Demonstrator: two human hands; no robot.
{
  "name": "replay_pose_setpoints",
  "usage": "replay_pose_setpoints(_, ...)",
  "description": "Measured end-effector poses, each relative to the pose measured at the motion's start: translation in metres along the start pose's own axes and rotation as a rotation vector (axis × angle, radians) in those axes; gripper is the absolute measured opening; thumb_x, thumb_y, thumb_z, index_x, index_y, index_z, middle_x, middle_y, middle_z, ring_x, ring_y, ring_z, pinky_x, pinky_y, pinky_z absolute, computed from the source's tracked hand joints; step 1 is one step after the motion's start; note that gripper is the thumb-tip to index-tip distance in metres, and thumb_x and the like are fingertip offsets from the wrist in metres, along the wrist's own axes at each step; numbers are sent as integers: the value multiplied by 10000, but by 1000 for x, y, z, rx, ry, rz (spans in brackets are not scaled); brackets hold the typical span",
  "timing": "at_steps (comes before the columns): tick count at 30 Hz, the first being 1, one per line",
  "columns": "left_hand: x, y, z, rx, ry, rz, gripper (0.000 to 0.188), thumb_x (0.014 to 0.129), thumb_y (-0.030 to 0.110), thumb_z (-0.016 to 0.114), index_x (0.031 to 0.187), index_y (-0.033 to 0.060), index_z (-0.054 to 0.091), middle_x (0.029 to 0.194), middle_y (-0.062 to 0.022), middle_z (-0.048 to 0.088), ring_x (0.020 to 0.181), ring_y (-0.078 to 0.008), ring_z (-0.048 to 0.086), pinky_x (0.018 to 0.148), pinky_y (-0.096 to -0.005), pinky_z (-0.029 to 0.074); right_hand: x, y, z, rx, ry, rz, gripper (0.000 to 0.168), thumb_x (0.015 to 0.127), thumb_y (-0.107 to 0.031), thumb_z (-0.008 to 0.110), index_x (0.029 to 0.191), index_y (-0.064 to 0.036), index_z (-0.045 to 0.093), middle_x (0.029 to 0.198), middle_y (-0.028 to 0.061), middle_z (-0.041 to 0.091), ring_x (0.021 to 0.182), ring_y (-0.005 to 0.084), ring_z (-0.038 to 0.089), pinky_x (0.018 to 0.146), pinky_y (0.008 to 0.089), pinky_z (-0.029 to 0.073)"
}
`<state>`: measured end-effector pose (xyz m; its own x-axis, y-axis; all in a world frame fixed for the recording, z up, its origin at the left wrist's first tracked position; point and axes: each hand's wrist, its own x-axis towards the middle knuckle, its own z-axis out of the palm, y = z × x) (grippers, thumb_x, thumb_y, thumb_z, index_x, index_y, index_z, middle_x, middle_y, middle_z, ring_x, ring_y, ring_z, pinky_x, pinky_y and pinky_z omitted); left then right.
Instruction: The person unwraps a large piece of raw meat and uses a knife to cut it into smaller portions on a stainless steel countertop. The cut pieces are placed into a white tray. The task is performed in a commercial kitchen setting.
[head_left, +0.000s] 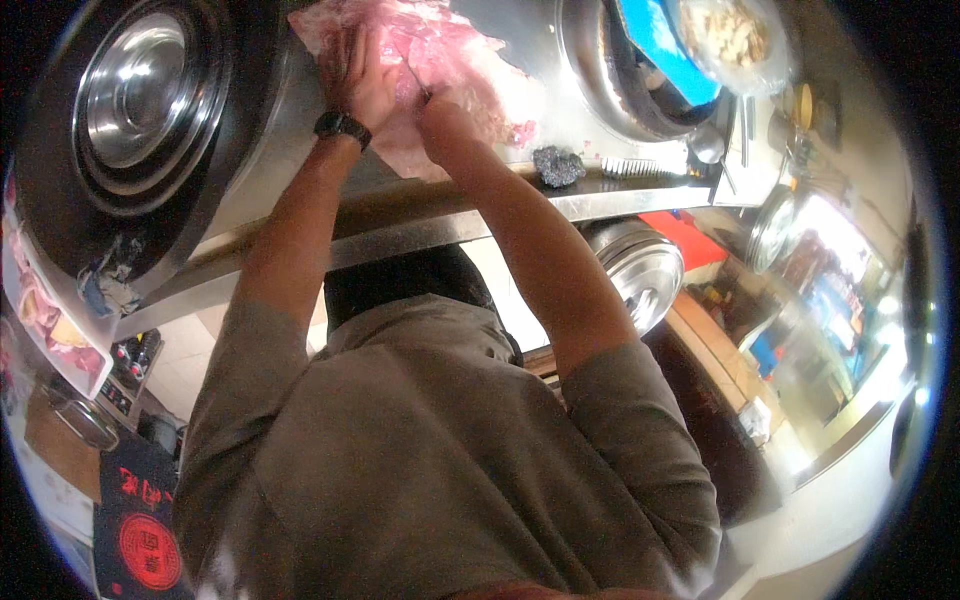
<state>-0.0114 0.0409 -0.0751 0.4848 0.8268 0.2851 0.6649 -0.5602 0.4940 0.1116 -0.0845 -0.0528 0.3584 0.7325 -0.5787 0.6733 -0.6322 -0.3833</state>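
A large slab of pink raw meat with pale fat (480, 71) lies on the metal worktop (251, 176) at the top of the view. My left hand (367, 79), with a dark watch (343, 130) on its wrist, presses on the slab's left part and holds it. Close beside it, my right hand (448, 126) is closed around the handle of a knife (420, 81). The thin blade points up and left against the meat, next to my left fingers. Most of the handle is hidden in my fist.
At left stands a wide dark basin (255, 97) holding a shiny metal bowl (139, 90). A white tray of meat pieces (56, 315) sits below it. On the right are a steel-wool scourer (559, 166), a brush (641, 166), a round pan (592, 82) and a blue board (667, 49).
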Motion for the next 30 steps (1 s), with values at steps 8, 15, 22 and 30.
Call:
replay_pose_setpoints(8, -21, -13, 18, 98, -128, -179, 858, 912, 448, 589, 1568, 169, 111, 1645, -18, 70, 1511, -314, 39, 1159, -650, 121, -93, 16, -54, -1516, -215, -831, 300, 901, -170, 579, 1113, 19, 673, 1053, 162, 663, 896, 293, 659, 877, 432, 433)
replay_pose_setpoints(15, 25, -11, 21, 188, -338, -336, 877, 876, 345, 635, 1553, 124, 124, 1625, -112, 105, 1498, -340, 79, 1181, -595, 114, -163, 94, -58, -685, -430, -119, 441, 919, -172, 564, 1219, 134, 456, 1069, 302, 616, 897, 379, 696, 786, 431, 578)
replay_pose_setpoints(22, 93, -84, 45, 216, -351, -371, 944, 755, 360, 762, 1467, 30, 238, 1495, -232, 307, 1395, -421, 305, 1152, -505, 276, -181, 49, -112, -179, -279, 7, 348, 971, -239, 499, 1123, 55, 394, 858, 356, 624, 828, 530, 627, 720, 578, 506)
replay_pose_setpoints(30, 88, -72, 34, 113, -327, -413, 613, 698, 119, 729, 1268, 16, 528, 1303, -282, 492, 1269, -418, 451, 1082, -440, 389, -11, -24, -65, -218, 394, -724, 332, 946, -184, 484, 1163, 66, 507, 865, 289, 643, 822, 455, 637, 775, 508, 518)
